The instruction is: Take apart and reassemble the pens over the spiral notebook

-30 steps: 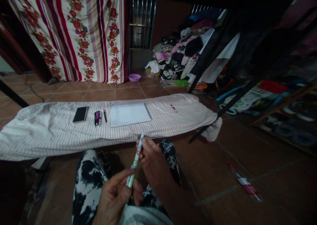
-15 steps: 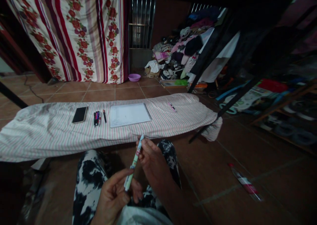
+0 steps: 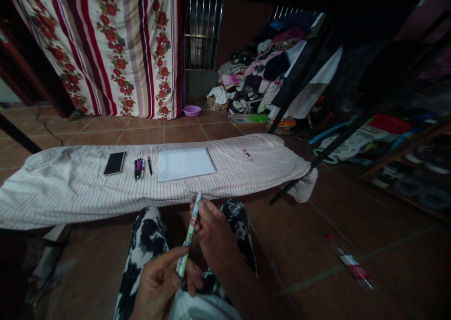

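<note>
A slim pen [image 3: 189, 233] with a pale green and pink pattern slants upward above my lap. Its lower end is pinched by my left hand [image 3: 160, 275]. Near the upper, pale blue tip, the fingers of my right hand [image 3: 214, 230] close round it. Beyond the hands, a spiral notebook [image 3: 186, 164] lies open on a striped cloth [image 3: 225, 183], with faint marks on its page. Left of the notebook are a dark pen [image 3: 150, 165], several more pens [image 3: 139, 169] side by side and a phone [image 3: 114, 163]. A pink pen [image 3: 246, 153] rests to its right.
A plastic bottle [image 3: 351, 262] with a red cap lies on the tiled floor at the right. Dark metal poles [image 3: 299, 176] rise at both ends of the cloth. Behind stand a purple basin [image 3: 192, 111], a heap of clothes [image 3: 257, 71] and a floral curtain [image 3: 123, 52].
Both hands have shifted slightly down and left with the pen still between them. My left knee has moved inward to the right. Things on the cloth stay in place.
</note>
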Tool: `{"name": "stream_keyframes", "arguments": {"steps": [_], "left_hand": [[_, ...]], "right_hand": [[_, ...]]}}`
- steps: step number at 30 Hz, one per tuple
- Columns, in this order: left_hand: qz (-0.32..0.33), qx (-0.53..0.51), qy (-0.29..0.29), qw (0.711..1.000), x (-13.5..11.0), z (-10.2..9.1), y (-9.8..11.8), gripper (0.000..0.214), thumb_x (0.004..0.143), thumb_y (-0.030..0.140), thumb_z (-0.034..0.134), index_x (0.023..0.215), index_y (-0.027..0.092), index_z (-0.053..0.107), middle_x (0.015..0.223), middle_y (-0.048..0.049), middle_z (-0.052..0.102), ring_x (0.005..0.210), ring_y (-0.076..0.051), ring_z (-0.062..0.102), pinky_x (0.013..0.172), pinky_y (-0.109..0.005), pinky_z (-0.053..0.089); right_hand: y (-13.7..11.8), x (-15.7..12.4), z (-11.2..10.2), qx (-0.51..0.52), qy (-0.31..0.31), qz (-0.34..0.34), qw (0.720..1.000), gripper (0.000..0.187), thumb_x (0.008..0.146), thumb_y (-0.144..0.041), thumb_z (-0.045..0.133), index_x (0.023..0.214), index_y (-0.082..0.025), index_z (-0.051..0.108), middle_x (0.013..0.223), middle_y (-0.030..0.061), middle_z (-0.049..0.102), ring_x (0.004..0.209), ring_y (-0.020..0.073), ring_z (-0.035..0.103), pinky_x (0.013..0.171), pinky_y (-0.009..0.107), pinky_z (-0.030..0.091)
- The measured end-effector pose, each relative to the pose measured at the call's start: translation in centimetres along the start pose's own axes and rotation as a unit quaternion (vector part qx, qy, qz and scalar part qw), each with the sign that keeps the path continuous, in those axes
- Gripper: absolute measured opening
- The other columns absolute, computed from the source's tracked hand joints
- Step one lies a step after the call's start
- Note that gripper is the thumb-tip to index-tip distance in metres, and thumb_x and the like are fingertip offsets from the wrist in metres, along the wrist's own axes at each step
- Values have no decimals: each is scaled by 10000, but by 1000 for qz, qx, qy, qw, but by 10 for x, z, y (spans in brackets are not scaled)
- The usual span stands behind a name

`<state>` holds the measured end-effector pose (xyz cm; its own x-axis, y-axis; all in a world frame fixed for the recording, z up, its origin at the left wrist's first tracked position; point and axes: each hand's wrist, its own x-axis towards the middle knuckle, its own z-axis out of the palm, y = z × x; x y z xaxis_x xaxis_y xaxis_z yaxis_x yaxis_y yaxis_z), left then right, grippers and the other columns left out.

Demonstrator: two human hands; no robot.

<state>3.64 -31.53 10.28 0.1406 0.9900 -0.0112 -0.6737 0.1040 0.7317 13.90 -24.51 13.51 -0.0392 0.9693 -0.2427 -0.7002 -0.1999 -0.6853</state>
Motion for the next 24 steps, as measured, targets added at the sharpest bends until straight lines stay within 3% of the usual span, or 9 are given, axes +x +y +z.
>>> {"name": "stream_keyframes", "arguments": {"steps": [8,14,17,24], "left_hand": [[28,25,-6,999,-1,-2,-3,322,703,342,682,1005,231,682,623,-44,633,559,-135,576,544,-241,447],[-7,30,-35,999,0,-16,0,369,747,328,633,1107,246,633,773,-101,671,613,-164,597,563,-266,465],[-26,29,-14,999,-1,-24,-3,443,749,334,628,1183,265,573,763,-88,660,591,-147,574,571,-268,465],[-85,43,53,994,-2,-29,-7,447,708,357,666,1130,216,616,716,-73,640,606,-141,559,585,-246,457]], "right_hand": [[-1,1,1,-8,-6,-4,1000,232,646,-364,710,759,-174,640,699,-13,539,531,55,439,440,160,345],[-4,1,-2,-25,-1,-9,1000,263,626,-404,721,765,-194,645,717,-4,535,582,85,460,465,183,360],[-3,0,-4,-46,-14,-24,999,242,677,-413,683,795,-205,648,734,0,544,592,90,454,477,190,355],[-3,-4,-8,-112,-27,-54,992,237,732,-413,629,796,-186,649,703,2,558,576,90,445,511,213,346]]}}
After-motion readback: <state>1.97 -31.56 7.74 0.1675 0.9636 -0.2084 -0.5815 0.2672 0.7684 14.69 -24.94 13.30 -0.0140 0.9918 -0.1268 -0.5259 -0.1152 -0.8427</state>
